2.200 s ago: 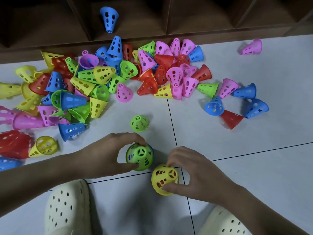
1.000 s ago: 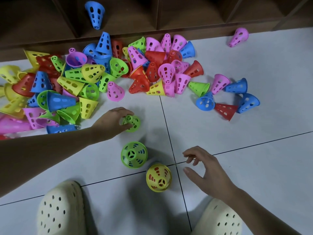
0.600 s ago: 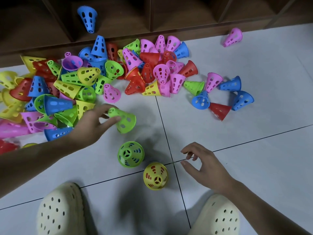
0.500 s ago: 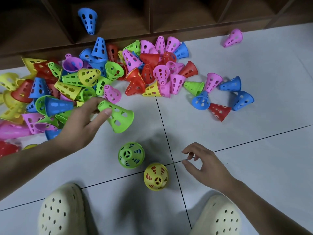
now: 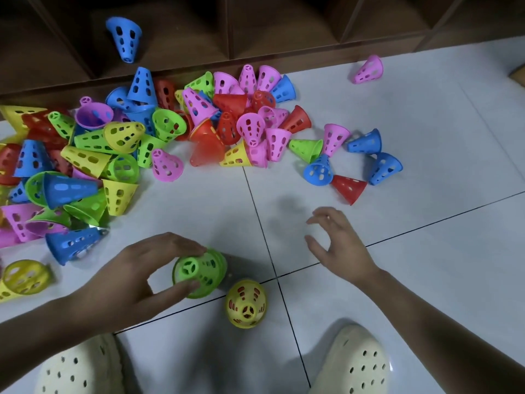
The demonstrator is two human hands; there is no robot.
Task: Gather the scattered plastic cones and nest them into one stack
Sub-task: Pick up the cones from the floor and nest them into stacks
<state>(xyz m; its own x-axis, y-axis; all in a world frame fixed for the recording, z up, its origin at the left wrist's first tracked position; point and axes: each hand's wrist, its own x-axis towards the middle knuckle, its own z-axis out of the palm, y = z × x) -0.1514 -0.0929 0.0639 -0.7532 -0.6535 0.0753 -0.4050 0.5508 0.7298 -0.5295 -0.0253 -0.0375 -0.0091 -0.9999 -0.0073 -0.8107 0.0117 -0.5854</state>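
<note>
The left hand (image 5: 136, 275) is closing its grip around the green cone stack (image 5: 200, 273) on the floor (image 5: 426, 280); the right hand (image 5: 339, 245) is hovering open, holding nothing, beside the yellow cone stack (image 5: 246, 303).

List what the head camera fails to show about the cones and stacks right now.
- Green stack: cone count hidden; the left hand and the top cone cover it.
- Yellow stack: seen from above, so its count is unreadable.
- Cone pile: cut off by the left edge.
- Red cone: blurred.
</note>
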